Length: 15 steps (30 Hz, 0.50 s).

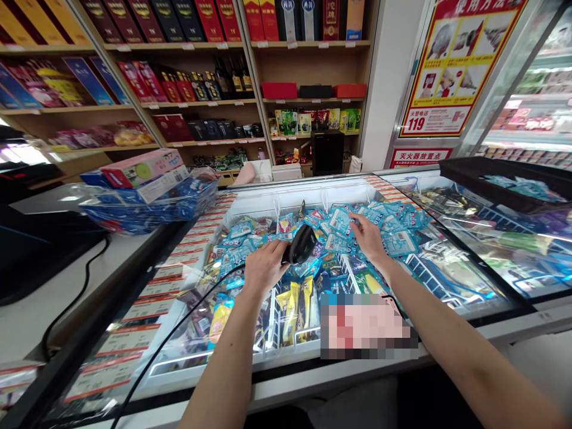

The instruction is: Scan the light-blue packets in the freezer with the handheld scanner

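Note:
My left hand (pixel 264 267) is wrapped round the handle of a black barcode scanner (pixel 302 244), its head tilted toward the right. A black cord (pixel 179 325) trails from the scanner to the lower left. On the right, my right hand (pixel 369 237) has its fingertips at the edge of a blue packet (pixel 341 221) with a white label, apparently pinching it. Several more blue packets (pixel 399 243) lie spread around both hands, over a chest freezer (pixel 250 199). Yellow-wrapped ice creams (pixel 292 307) show in the white wire baskets below.
Price tags (pixel 134 336) line the freezer's left side. A pixelated pink item (pixel 369 325) lies at the front edge. A black tray (pixel 487 179) of blue packets stands at the right, and boxes on blue plastic (pixel 147 199) at the left. Stocked shelves (pixel 187 104) rise behind.

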Tool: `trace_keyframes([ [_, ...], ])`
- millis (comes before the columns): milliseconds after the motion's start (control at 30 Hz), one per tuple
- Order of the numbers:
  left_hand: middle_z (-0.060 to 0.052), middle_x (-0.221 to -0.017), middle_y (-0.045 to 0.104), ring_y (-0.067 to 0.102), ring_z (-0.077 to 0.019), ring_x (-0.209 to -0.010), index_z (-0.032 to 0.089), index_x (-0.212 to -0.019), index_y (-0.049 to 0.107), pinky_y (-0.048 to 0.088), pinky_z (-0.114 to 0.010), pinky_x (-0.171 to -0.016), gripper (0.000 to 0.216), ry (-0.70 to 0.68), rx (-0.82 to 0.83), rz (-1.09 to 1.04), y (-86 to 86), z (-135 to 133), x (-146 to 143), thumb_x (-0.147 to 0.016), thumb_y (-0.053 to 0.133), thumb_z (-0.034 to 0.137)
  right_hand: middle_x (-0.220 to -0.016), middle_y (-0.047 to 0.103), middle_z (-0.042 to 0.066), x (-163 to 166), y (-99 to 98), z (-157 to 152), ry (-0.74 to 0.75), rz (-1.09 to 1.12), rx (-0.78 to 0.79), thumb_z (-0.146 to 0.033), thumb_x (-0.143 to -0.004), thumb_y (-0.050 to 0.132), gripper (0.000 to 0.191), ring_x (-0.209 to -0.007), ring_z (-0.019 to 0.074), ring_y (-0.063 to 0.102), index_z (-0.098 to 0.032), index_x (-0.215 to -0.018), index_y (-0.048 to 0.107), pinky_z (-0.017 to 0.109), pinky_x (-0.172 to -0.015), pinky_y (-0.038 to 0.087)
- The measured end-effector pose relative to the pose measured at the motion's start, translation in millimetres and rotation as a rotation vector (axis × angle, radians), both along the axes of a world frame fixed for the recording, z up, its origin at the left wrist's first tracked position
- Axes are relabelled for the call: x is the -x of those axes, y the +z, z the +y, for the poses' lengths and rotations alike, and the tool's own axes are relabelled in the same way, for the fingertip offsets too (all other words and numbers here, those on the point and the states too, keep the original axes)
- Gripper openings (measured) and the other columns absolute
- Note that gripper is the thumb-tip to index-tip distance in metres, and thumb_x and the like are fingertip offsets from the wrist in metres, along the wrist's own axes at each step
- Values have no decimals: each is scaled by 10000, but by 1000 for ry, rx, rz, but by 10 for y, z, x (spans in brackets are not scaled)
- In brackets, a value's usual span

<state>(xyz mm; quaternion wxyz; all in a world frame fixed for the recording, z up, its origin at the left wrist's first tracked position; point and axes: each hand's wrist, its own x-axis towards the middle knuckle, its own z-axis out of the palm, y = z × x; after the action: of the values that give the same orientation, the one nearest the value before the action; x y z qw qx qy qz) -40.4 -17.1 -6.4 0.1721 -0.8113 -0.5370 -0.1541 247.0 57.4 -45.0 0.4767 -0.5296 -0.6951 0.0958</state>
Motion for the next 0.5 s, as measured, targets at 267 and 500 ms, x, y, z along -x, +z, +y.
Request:
trace_keyframes([
  [267, -63, -973, 610, 562, -228, -913, 224, -1054, 522, 393, -296, -617, 293, 172, -81, -42, 38, 22, 230, -777, 495, 315, -989, 601, 138, -146, 11, 10, -306, -263, -75, -496, -809, 468, 474, -986, 291, 486, -180, -1158, 521, 400, -807, 393],
  [500, -72, -945, 616, 574, -234, -850, 211, -1038, 527, 360, -290, -551, 311, 319, -95, -76, 17, 39, 293, -780, 484, 377, -1218, 440, 198, -158, 62, -59, -459, -391, -104, -482, -781, 511, 454, -1111, 354, 344, -139, -1077, 544, 498, -882, 290],
])
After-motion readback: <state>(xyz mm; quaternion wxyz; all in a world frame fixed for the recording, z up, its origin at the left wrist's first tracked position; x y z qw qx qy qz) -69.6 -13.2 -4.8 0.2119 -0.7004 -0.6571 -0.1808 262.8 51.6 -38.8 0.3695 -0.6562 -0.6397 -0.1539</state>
